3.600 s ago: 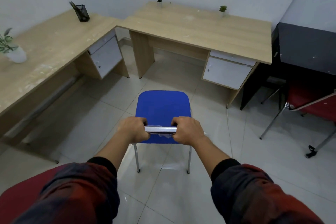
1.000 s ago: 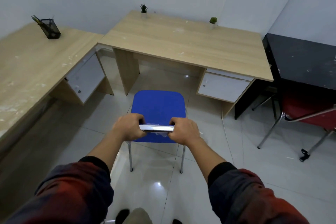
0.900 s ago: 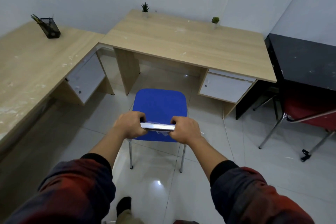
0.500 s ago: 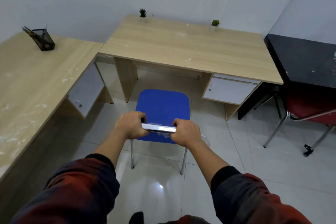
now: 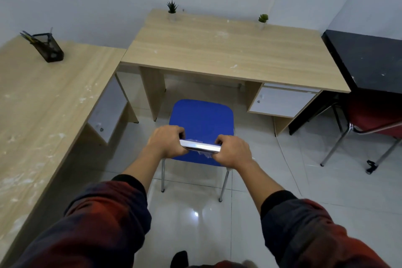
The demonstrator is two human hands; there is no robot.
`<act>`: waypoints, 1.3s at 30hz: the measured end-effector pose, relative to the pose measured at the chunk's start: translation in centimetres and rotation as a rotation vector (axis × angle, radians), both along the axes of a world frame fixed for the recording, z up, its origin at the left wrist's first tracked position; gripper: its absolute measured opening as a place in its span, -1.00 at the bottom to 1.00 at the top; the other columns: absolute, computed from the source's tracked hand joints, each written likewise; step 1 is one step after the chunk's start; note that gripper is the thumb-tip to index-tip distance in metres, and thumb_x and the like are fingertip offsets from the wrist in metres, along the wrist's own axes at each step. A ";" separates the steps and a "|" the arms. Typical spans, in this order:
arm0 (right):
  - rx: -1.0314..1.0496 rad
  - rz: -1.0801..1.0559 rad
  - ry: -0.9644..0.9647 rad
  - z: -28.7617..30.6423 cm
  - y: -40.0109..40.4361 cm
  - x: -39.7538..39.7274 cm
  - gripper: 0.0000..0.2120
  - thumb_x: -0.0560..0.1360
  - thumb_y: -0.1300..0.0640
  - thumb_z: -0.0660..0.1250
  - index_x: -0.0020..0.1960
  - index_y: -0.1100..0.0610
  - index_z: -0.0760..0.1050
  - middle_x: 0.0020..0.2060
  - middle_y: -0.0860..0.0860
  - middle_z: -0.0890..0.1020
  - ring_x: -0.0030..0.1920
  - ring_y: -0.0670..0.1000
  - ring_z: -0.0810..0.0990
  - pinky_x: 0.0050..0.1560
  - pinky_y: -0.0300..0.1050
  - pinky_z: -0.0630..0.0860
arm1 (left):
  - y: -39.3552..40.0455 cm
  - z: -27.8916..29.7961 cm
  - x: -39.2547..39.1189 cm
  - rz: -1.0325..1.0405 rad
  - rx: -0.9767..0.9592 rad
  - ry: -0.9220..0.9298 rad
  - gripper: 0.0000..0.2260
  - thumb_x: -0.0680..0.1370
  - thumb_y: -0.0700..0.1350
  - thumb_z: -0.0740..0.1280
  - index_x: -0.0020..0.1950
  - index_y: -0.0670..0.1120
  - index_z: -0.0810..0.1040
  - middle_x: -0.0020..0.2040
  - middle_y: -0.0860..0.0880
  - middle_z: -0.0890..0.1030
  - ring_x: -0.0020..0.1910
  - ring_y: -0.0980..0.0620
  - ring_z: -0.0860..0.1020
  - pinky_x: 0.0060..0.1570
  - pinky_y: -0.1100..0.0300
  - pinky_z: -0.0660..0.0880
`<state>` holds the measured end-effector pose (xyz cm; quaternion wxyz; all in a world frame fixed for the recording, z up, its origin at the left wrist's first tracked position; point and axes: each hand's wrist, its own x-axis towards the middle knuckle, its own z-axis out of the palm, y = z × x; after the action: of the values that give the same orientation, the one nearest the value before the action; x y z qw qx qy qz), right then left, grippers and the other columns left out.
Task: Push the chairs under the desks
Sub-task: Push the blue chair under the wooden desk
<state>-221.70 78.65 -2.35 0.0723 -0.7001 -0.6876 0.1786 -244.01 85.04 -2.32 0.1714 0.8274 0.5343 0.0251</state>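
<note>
Left hand (image 5: 166,141): fist wrapped round the left end of the chair's metal back bar (image 5: 200,146)
Right hand (image 5: 233,152): clenched on the bar's right end
Chair (image 5: 202,122): blue seat just beyond the grip; front edge near the desk's opening, not yet under
Desk (image 5: 228,50): ahead of the hands; drawers (image 5: 280,102) beyond-right

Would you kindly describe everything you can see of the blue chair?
The blue chair has a rounded, fabric-looking blue seat and thin shiny metal legs, two of them visible, standing on the tiled floor. Its chrome top bar is gripped by the left hand and the right hand, fingers curled around it. It stands upright, facing the wooden desk's knee opening, its seat not yet under the desktop.
</note>
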 end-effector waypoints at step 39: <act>0.046 0.095 -0.006 -0.1 12.4 8.4 -0.61 0.38 -0.27 0.41 0.04 -0.02 0.56 -0.12 -0.09 0.63 -0.19 -0.04 0.55 -0.23 -0.15 0.48 | 10.9 -0.7 7.5 0.040 0.014 0.053 -0.77 0.36 0.18 0.39 -0.12 0.07 0.55 -0.20 0.12 0.58 -0.25 0.09 0.53 -0.30 0.21 0.44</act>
<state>-213.28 91.03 -2.47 0.0780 -0.6654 -0.7241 0.1640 -236.53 95.97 -2.99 0.1509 0.8180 0.5549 0.0101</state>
